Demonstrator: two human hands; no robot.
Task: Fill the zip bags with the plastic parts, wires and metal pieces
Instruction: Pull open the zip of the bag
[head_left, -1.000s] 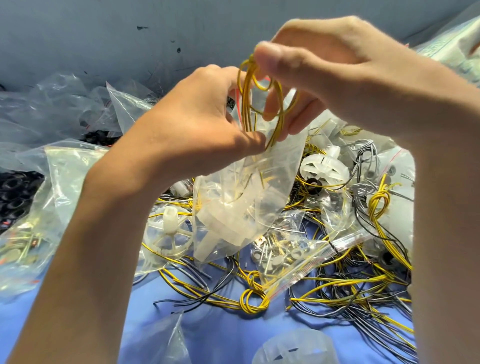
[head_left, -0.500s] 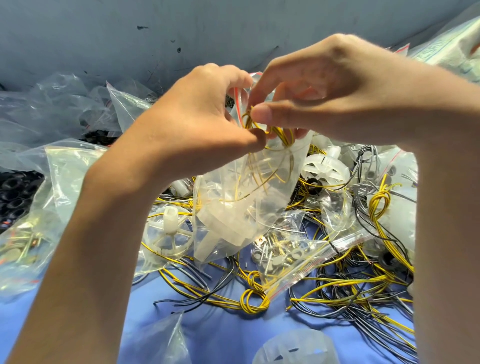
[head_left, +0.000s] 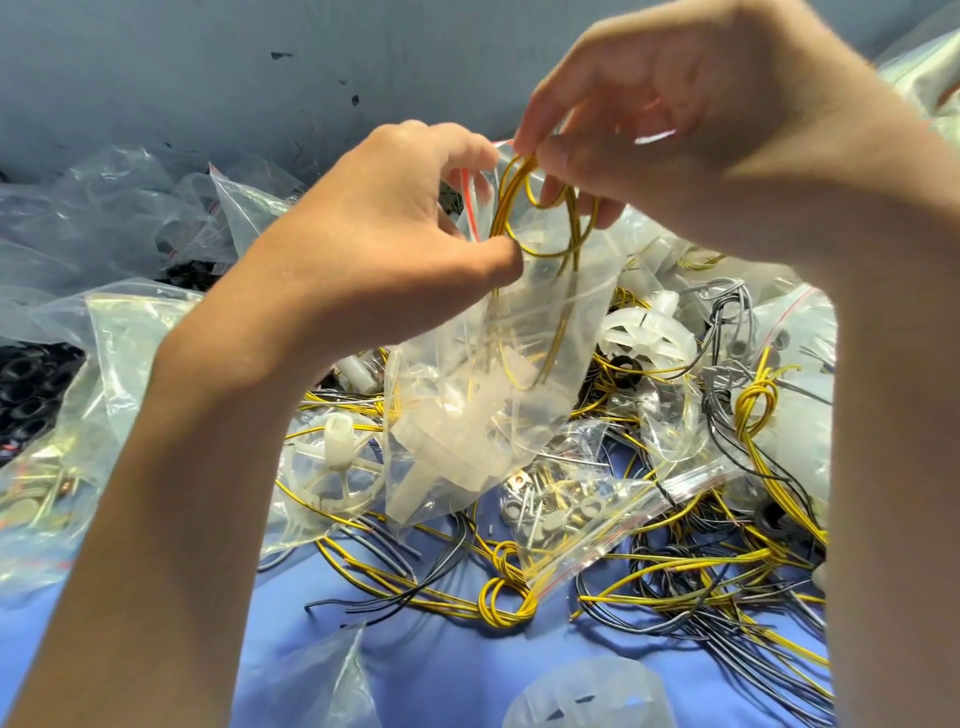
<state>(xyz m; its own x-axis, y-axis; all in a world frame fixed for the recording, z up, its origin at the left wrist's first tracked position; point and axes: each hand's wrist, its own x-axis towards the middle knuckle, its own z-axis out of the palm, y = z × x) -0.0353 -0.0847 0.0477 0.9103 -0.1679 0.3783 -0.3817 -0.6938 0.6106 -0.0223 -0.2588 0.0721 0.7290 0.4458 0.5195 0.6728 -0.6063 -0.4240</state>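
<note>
The left hand (head_left: 384, 228) pinches the lip of the zip bag (head_left: 550, 322), holding its mouth open toward 12 o'clock, while the right hand (head_left: 701, 124) pinches the top of a yellow wire loop (head_left: 509, 200) just above that mouth. The loop's long axis runs from 12 to 6 o'clock, its lower half already inside the bag, so the bag's bottom lies at 6 o'clock from the right hand's grip, which looks best placed to push down.

Parts-packing workbench: loose wires (head_left: 691, 566), bagged hardware (head_left: 566, 512).
</note>
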